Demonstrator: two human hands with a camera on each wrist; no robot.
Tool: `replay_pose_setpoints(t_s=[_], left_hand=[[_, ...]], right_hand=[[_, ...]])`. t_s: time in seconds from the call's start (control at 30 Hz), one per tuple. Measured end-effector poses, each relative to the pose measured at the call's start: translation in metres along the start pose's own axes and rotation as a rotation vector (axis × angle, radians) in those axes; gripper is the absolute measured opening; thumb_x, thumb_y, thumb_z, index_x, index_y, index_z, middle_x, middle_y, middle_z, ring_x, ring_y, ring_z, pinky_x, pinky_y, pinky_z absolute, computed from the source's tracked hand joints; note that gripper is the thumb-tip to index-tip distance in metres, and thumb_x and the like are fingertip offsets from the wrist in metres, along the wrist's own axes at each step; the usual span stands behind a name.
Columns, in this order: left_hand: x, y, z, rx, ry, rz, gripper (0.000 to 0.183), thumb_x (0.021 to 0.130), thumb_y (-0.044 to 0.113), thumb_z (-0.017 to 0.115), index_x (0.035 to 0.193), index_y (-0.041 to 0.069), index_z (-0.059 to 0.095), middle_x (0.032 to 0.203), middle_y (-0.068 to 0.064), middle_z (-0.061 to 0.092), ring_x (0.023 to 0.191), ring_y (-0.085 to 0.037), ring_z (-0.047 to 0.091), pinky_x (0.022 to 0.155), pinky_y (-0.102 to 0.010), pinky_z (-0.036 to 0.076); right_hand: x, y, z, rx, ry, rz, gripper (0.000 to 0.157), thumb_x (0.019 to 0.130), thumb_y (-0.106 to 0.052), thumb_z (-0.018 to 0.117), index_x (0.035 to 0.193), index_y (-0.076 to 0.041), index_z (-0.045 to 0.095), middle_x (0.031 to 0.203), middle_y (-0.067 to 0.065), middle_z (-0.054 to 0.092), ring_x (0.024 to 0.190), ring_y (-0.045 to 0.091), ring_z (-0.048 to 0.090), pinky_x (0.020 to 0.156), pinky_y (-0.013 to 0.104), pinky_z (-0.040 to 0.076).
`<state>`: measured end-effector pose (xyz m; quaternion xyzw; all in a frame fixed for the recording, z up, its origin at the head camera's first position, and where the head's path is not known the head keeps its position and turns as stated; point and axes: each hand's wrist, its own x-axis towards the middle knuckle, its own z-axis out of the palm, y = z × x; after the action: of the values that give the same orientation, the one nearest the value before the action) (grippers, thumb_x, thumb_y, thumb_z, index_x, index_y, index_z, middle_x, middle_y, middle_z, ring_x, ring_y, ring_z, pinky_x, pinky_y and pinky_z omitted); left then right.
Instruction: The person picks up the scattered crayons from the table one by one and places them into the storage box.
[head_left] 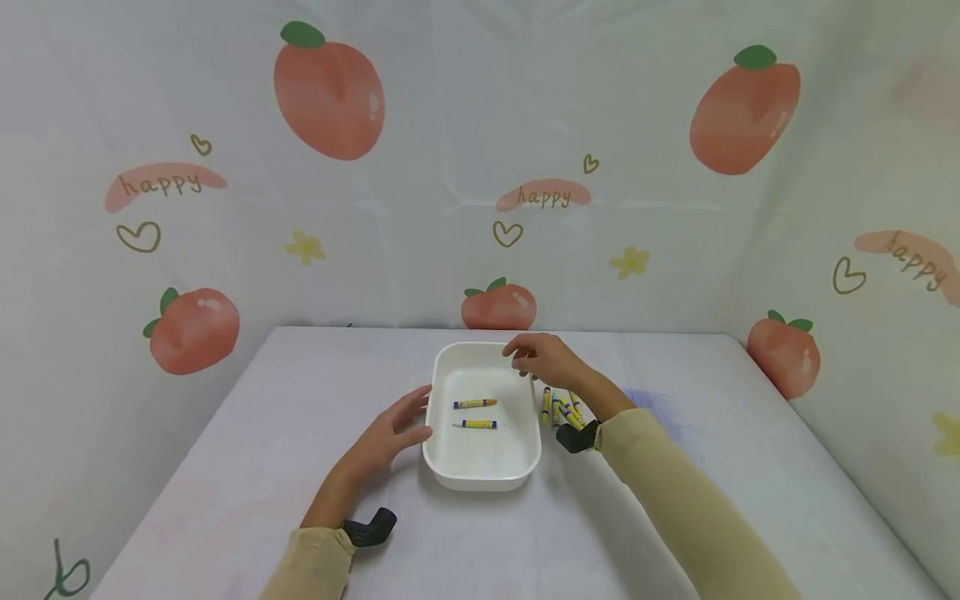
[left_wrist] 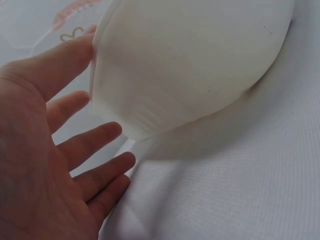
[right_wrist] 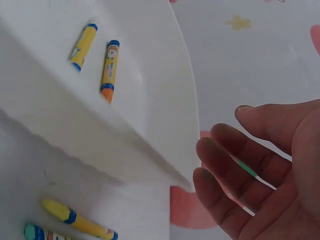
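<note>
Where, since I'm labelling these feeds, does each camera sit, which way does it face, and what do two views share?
Head: worn on the head, facing forward and down at the white tray; the left hand, right hand and both sleeves show.
Left wrist: on that wrist, facing the tray close up and the tabletop; only the left hand shows.
Right wrist: on that wrist, facing the tray, the patterned backdrop and more crayons beside the tray; only the right hand shows.
Shared: head and right wrist both show two crayons inside the tray.
</note>
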<state>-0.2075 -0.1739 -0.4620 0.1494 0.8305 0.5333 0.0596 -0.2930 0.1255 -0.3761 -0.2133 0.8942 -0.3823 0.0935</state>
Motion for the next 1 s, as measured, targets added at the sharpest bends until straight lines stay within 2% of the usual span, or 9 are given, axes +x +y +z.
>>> replay_pose_setpoints(t_s=[0.1, 0.2, 0.37, 0.43, 0.67, 0.93, 1.0], left_hand=[[0.0, 0.0, -0.001, -0.003, -0.002, 0.011, 0.067, 0.092, 0.026, 0.066, 0.151, 0.019, 0.036, 0.147, -0.013, 0.045, 0.134, -0.037, 0.04, 0.108, -0.059, 0.029], [0.001, 0.0, -0.002, -0.005, -0.002, 0.005, 0.067, 0.092, 0.026, 0.067, 0.151, 0.02, 0.036, 0.147, -0.012, 0.045, 0.134, -0.036, 0.04, 0.108, -0.058, 0.029], [0.001, 0.0, -0.001, -0.01, -0.001, -0.008, 0.067, 0.092, 0.028, 0.067, 0.151, 0.022, 0.036, 0.148, -0.011, 0.044, 0.135, -0.035, 0.039, 0.108, -0.059, 0.029], [0.001, 0.001, -0.001, -0.014, 0.0, -0.008, 0.067, 0.092, 0.029, 0.067, 0.151, 0.021, 0.036, 0.148, -0.011, 0.044, 0.135, -0.035, 0.039, 0.108, -0.059, 0.028], [0.0, 0.001, 0.0, 0.019, 0.007, 0.002, 0.067, 0.092, 0.027, 0.067, 0.151, 0.019, 0.036, 0.148, -0.013, 0.044, 0.135, -0.037, 0.038, 0.107, -0.06, 0.029], [-0.001, 0.007, 0.002, 0.019, 0.013, -0.017, 0.067, 0.093, 0.017, 0.064, 0.152, 0.01, 0.033, 0.148, -0.02, 0.041, 0.136, -0.042, 0.036, 0.108, -0.062, 0.026], [-0.001, 0.007, 0.002, 0.019, 0.012, -0.015, 0.067, 0.093, 0.017, 0.065, 0.152, 0.011, 0.033, 0.148, -0.02, 0.041, 0.136, -0.042, 0.036, 0.108, -0.062, 0.026]], right_hand=[[-0.002, 0.006, -0.004, -0.008, 0.032, 0.008, 0.023, 0.095, -0.007, 0.06, 0.117, -0.003, 0.065, 0.102, 0.015, 0.066, 0.085, 0.027, 0.062, 0.076, 0.048, 0.055], [-0.005, 0.012, -0.006, -0.032, 0.057, 0.004, 0.022, 0.095, -0.007, 0.06, 0.116, -0.003, 0.065, 0.1, 0.015, 0.067, 0.084, 0.026, 0.062, 0.072, 0.042, 0.056], [-0.009, 0.022, -0.009, -0.065, 0.077, -0.001, 0.022, 0.095, -0.007, 0.059, 0.115, -0.002, 0.065, 0.097, 0.012, 0.067, 0.088, 0.034, 0.063, 0.067, 0.033, 0.053], [-0.011, 0.026, -0.009, -0.068, 0.081, 0.004, 0.021, 0.095, -0.007, 0.059, 0.115, -0.002, 0.065, 0.097, 0.012, 0.067, 0.089, 0.037, 0.062, 0.067, 0.034, 0.053], [-0.017, 0.041, -0.009, -0.119, 0.101, 0.046, 0.018, 0.093, -0.007, 0.062, 0.11, -0.006, 0.067, 0.094, 0.004, 0.065, 0.088, 0.022, 0.061, 0.075, 0.036, 0.054], [-0.019, 0.058, -0.01, -0.124, 0.107, 0.064, 0.019, 0.091, -0.006, 0.064, 0.11, -0.003, 0.067, 0.092, 0.005, 0.066, 0.086, 0.023, 0.061, 0.073, 0.036, 0.053], [-0.02, 0.062, -0.01, -0.124, 0.108, 0.075, 0.02, 0.091, -0.005, 0.064, 0.11, -0.003, 0.067, 0.092, 0.006, 0.065, 0.085, 0.023, 0.06, 0.07, 0.035, 0.053]])
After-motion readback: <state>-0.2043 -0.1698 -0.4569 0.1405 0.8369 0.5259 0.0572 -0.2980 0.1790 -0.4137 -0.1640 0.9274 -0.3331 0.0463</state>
